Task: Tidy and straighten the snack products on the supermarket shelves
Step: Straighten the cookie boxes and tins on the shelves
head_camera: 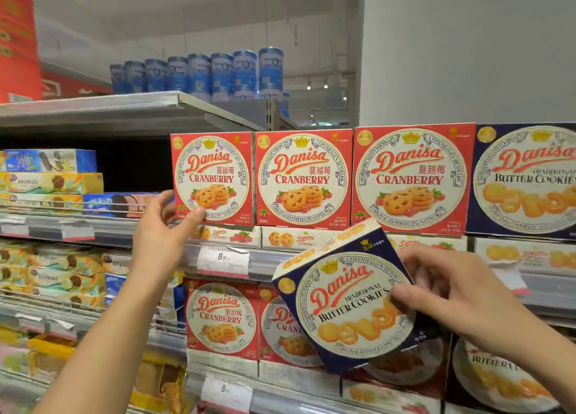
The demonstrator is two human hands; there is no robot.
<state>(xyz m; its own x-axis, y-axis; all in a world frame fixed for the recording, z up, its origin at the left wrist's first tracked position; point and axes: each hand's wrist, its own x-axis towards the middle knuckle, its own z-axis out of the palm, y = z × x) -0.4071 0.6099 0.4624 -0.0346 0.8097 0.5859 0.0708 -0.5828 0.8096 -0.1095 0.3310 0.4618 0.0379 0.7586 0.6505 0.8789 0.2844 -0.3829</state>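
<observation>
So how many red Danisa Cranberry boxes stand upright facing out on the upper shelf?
3, side by side: the left Cranberry box, touched by the left hand, the middle Cranberry box and the right Cranberry box, beside a navy Butter Cookies box. More may be hidden behind.

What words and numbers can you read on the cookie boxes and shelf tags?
"Danisa CRANBERRY": red boxes on the shelf.
"Danisa TRADITIONAL BUTTER COOKIES": blue box held tilted in the right hand.
"COPENHAGEN DENMARK": rim of that box's circle.
"BUTTER COOKIES": blue shelf box.
"8": price tag; the rest is blurred.
Left-hand packs and blue cans: unreadable.
</observation>
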